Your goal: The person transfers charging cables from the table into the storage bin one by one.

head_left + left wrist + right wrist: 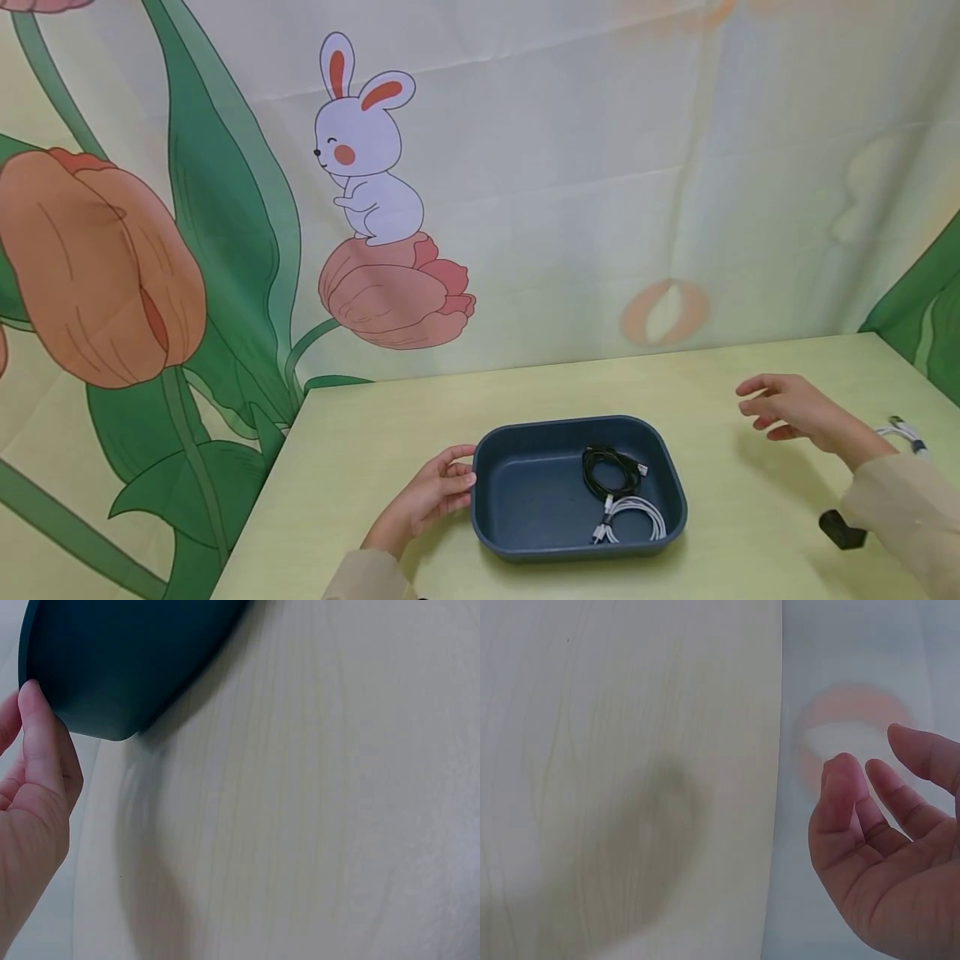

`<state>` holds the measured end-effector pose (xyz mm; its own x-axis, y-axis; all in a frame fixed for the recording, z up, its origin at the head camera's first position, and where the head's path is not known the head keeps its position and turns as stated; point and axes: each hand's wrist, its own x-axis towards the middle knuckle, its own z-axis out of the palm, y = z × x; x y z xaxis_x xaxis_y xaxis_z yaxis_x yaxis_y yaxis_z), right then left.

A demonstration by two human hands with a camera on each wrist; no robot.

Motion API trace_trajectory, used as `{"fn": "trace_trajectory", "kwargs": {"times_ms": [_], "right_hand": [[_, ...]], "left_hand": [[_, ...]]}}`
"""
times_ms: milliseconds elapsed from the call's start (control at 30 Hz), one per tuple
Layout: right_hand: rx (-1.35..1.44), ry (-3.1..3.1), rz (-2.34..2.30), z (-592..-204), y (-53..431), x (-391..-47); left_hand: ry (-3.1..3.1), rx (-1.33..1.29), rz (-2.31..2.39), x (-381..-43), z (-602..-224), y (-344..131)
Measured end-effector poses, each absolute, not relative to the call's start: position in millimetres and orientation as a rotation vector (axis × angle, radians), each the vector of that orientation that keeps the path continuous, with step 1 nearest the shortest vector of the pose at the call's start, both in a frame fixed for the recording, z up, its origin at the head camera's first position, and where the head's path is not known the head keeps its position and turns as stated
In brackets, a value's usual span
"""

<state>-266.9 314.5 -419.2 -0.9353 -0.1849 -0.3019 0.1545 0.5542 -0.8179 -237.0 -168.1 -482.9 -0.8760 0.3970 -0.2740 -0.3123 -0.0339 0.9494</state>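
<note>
I see the left hand (438,490) at the left end of the blue tray (525,504), fingers gently bent and tips touching its outer wall; the left wrist (386,531) slants in from the tray's near left. I have the right hand (791,408) raised well apart, right of the tray, fingers loosely curved and slightly spread, its bare right wrist (862,442) farther right.

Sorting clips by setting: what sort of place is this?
Likely an indoor recording setup, not a working room: a creased backdrop printed with a rabbit and tulips, a pale wood-grain table, and a tray holding coiled cables.
</note>
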Motion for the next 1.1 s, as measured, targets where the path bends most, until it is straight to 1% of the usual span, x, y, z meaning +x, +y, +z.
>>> {"fn": "trace_trajectory", "kwargs": {"times_ms": [733,1100], "right_hand": [[0.048,2.495,-1.319,-434.1,354.8,-267.2],[0.150,2.534,-1.409,-447.0,376.5,-269.5]], "left_hand": [[1.750,0.074,1.968,-236.1,-480.5,-167.5],[1.770,0.079,1.957,-237.9,-482.9,-168.1]]}}
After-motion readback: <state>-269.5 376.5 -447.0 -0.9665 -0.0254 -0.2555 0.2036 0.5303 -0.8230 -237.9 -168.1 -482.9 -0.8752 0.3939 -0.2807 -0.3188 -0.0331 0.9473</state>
